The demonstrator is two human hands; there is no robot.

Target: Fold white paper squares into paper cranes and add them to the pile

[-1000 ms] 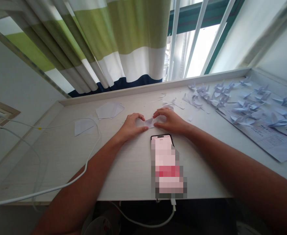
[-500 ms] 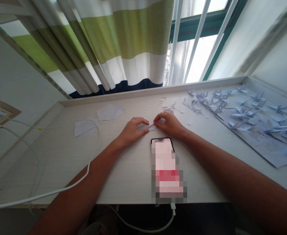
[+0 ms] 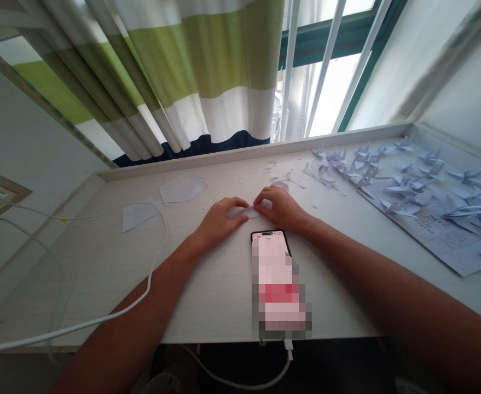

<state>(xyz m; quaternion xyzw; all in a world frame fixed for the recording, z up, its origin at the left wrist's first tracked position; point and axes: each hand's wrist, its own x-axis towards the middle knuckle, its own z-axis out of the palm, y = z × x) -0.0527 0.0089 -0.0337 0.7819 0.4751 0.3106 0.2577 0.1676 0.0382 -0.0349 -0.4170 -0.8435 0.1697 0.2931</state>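
Note:
A small folded piece of white paper (image 3: 250,211) lies on the white desk (image 3: 207,284) just beyond a phone (image 3: 276,279). My left hand (image 3: 219,219) presses on the paper's left side with bent fingers. My right hand (image 3: 280,206) pinches the paper's right edge between thumb and fingertips. Most of the paper is hidden under both hands.
Several folded paper cranes (image 3: 404,180) lie on a printed sheet (image 3: 441,232) at the right. Paper scraps (image 3: 293,178) sit behind my hands, and loose white sheets (image 3: 181,189) lie at the back left. A white cable (image 3: 100,317) crosses the desk's left side. A striped curtain (image 3: 191,71) hangs behind.
My hands have drawn closer together over the paper, and my right fingers have folded its right edge inward. The view shifted slightly.

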